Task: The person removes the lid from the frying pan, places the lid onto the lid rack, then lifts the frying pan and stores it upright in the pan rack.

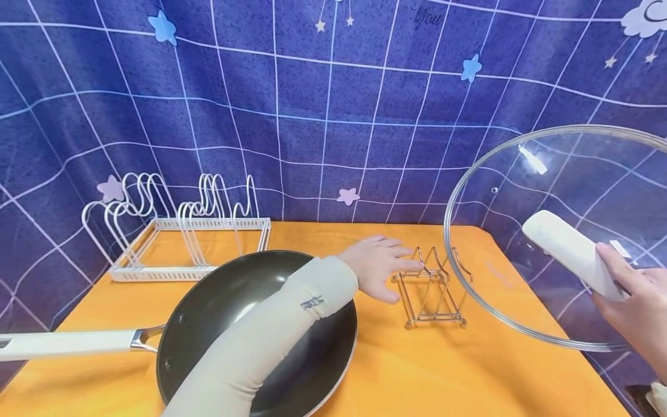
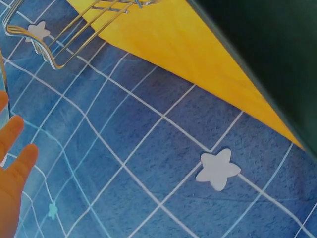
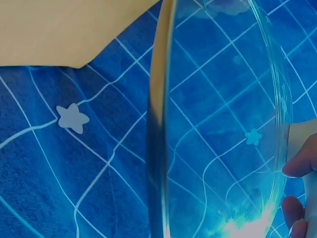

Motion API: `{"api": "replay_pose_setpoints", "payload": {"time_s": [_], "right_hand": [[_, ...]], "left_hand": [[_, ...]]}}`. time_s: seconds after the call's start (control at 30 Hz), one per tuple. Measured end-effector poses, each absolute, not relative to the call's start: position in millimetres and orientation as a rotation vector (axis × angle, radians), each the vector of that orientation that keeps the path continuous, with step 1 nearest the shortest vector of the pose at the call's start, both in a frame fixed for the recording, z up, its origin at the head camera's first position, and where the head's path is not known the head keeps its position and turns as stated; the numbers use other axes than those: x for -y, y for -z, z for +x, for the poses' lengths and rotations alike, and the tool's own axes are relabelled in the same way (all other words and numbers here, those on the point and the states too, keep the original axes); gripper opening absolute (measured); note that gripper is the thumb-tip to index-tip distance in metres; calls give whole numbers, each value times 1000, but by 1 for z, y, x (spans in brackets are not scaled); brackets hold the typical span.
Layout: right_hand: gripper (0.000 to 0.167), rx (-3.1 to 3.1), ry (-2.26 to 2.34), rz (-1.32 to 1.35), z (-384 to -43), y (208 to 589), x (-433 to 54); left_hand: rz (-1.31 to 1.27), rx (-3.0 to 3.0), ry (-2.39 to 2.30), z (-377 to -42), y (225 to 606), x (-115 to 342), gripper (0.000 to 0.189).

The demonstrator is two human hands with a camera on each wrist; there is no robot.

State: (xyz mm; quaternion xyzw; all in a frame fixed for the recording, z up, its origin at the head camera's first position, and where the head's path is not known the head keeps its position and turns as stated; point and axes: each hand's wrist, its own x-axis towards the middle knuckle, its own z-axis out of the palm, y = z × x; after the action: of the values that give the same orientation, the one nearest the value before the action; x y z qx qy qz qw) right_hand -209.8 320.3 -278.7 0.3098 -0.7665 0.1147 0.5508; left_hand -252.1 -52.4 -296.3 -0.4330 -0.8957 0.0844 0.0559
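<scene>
Lower centre: pan (image 1: pixel 224 307), left sleeve (image 1: pixel 271 341) across it. Right: right hand (image 1: pixel 636 295), fingers curled round white handle (image 1: pixel 570 252) of tilted, raised glass lid (image 1: pixel 568 191); handle's long axis slants upper left to lower right. Centre: left hand (image 1: pixel 377 266), fingers spread, nearer hand to wire rack (image 1: pixel 436 317), just right of them; contact unclear. Orange worktop (image 1: pixel 396 370) below; white rack (image 1: pixel 156 274), left. Behind: blue starry cloth (image 1: pixel 333 127).
</scene>
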Motion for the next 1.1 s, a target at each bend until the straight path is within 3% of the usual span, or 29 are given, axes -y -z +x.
{"api": "replay_pose_setpoints", "payload": {"time_s": [0.33, 0.53, 0.67, 0.93, 1.1], "right_hand": [[56, 1843, -261, 727, -208, 276, -320], [40, 1867, -226, 723, -207, 272, -319], [54, 1884, -217, 704, -207, 270, -319], [51, 1939, -168, 662, -205, 269, -316], [72, 2009, -61, 631, -201, 268, -313]], "left_hand": [[-1292, 2677, -254, -266, 306, 52, 71], [-1271, 2660, -328, -271, 309, 48, 73], [-1255, 2682, -360, -272, 309, 41, 73], [-1214, 2766, -317, -279, 314, 27, 72], [-1198, 2791, -317, -282, 317, 25, 72]]}}
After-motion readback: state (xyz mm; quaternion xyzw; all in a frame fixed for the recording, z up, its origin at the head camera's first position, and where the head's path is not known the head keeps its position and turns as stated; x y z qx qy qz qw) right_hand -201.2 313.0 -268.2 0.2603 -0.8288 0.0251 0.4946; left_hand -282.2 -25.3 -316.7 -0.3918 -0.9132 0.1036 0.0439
